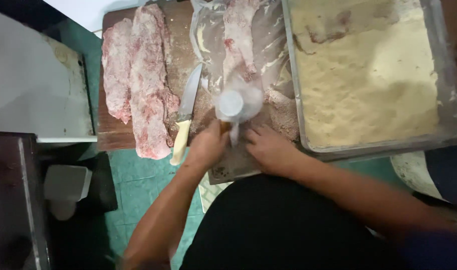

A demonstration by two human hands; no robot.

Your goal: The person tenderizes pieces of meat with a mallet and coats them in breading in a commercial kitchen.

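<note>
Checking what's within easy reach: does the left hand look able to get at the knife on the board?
Probably yes: the left hand sits just beside the knife, whose pale handle points toward it, nothing between them.
</note>
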